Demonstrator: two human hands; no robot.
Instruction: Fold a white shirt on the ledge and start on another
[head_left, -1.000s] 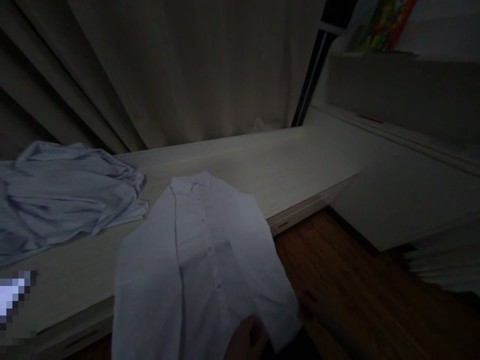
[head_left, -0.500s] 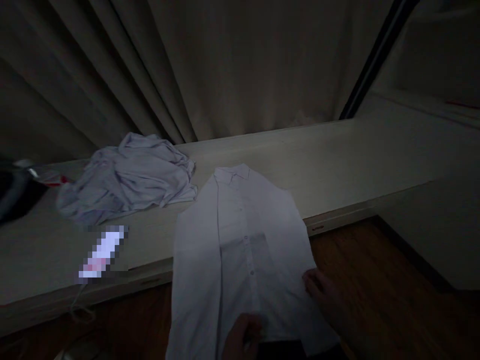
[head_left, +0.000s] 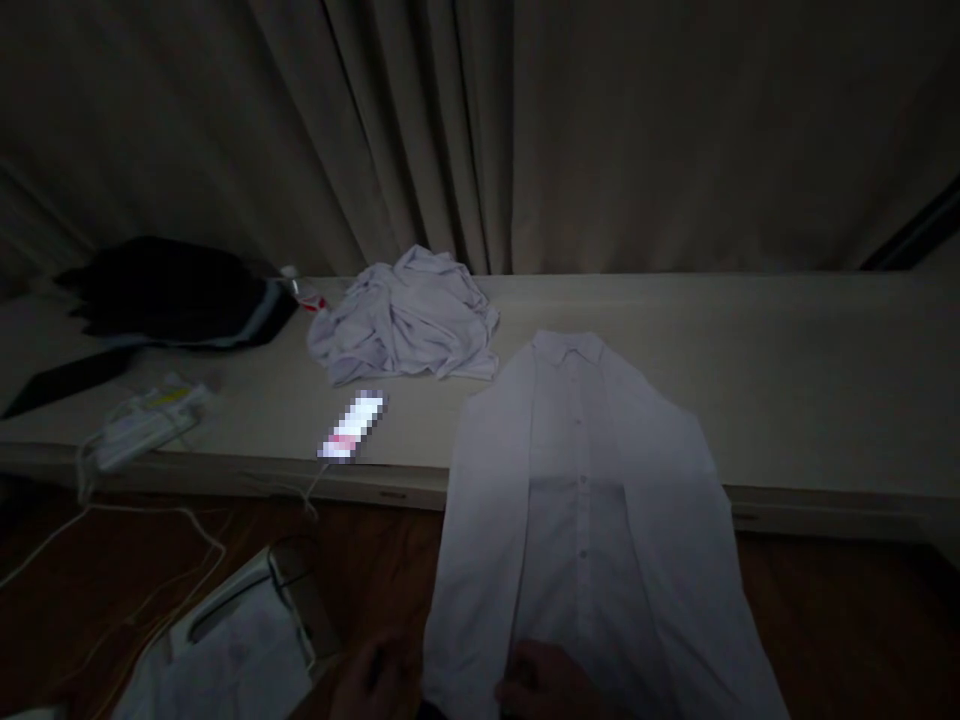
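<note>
A white button-up shirt [head_left: 577, 520] lies front up, its collar on the light bench and its lower part hanging over the front edge toward me. Its sleeves run down along both sides. My right hand [head_left: 551, 680] is at the lower front of the shirt, beside the inner edge of the left-side sleeve [head_left: 480, 560], with curled fingers closed on the cloth. Left of the shirt, my left hand [head_left: 379, 670] is dim and blurred at the bottom of the view; its fingers cannot be made out clearly.
On the bench [head_left: 825, 400] lie a crumpled pale garment [head_left: 409, 320], a lit phone [head_left: 352, 425] with a cable, a dark clothing pile [head_left: 172, 290], a bottle [head_left: 304, 290] and a white power strip [head_left: 150, 420]. Curtains [head_left: 630, 140] hang behind. A pale bag [head_left: 240, 640] stands on the floor.
The view has turned left, so the shirt appears farther right. My right hand has left the right-side edge for the lower front; my left hand has moved off the front to the left.
</note>
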